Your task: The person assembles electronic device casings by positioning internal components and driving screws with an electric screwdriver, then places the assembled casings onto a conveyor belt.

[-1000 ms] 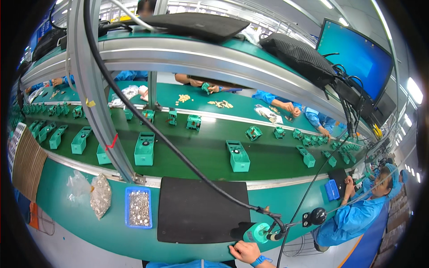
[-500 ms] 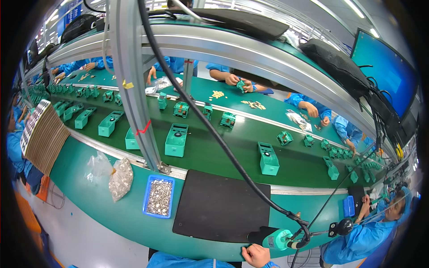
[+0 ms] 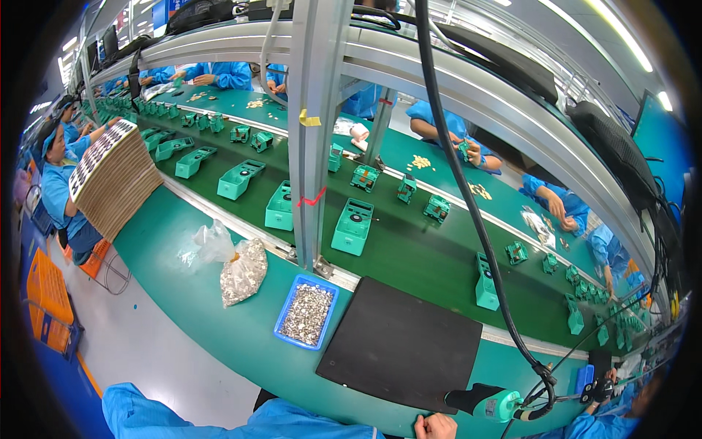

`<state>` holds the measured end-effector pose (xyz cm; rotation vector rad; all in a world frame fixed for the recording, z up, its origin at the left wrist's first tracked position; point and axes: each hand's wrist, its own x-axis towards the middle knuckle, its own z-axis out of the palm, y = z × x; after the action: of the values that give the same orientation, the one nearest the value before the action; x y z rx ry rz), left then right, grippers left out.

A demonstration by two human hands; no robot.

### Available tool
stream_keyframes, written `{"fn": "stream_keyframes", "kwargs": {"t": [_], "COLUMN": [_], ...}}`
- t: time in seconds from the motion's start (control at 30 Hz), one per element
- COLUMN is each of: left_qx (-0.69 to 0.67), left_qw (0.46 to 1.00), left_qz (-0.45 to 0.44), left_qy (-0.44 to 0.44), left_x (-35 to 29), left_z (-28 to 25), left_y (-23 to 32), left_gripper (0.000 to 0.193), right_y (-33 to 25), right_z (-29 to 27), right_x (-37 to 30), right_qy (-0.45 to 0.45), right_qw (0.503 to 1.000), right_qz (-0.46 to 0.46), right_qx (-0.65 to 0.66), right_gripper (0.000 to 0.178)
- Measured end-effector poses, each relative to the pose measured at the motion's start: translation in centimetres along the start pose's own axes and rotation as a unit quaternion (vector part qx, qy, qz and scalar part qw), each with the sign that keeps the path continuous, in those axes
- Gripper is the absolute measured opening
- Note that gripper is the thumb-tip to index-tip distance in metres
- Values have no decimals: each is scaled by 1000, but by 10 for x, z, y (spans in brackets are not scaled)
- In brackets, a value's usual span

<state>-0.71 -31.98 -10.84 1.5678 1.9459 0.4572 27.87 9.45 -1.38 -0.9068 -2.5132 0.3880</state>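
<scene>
At the bench's front edge my right hand (image 3: pixel 436 426) is closed, its fingers curled under, and I see nothing in it. Just beyond it lies a powered screwdriver (image 3: pixel 499 405) with a black body and a teal end, its cable rising from that end. It rests partly over the black mat (image 3: pixel 406 336) and does not touch my hand. My left hand is out of the picture; only blue sleeve cloth shows along the lower edge. Left of the mat stands a blue tray (image 3: pixel 278 322) full of small metal screws.
A plastic bag of small parts (image 3: pixel 243 272) and a stack of cardboard sheets (image 3: pixel 121 183) lie on the left bench. Behind a metal post (image 3: pixel 311 146), teal housings (image 3: pixel 352 227) and green assemblies (image 3: pixel 437 208) line the belt. Co-workers' hands (image 3: pixel 474 151) work across it. A black cable (image 3: pixel 468 197) hangs in front.
My view has swung left, so the bench and belt sit farther right. More of my blue sleeves shows below. My right hand remains closed near the screwdriver.
</scene>
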Motion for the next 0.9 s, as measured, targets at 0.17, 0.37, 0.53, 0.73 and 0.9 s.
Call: {"fn": "stream_keyframes", "kwargs": {"t": [0.17,0.37,0.53,0.73,0.9], "left_qx": [-6,-4,0,-10,-26], "left_qw": [1000,1000,1000,1000,999], "left_qz": [-1,20,24,-25,-21], "left_qy": [7,-5,-15,-10,-22], "left_x": [3,17,18,-19,-23], "left_z": [-7,-27,-46,-49,-54], "left_y": [-4,-16,-23,-5,-3], "left_gripper": [17,16,16,16,16], "right_y": [-8,-2,2,-2,-2], "right_z": [-3,-2,2,1,-4], "right_x": [9,4,2,1,-3], "right_qy": [15,19,3,6,-8], "right_qw": [1000,1000,1000,1000,999], "right_qz": [-11,2,6,5,15], "right_qx": [13,4,9,-16,34], "right_gripper": [28,28,28,33,42]}}
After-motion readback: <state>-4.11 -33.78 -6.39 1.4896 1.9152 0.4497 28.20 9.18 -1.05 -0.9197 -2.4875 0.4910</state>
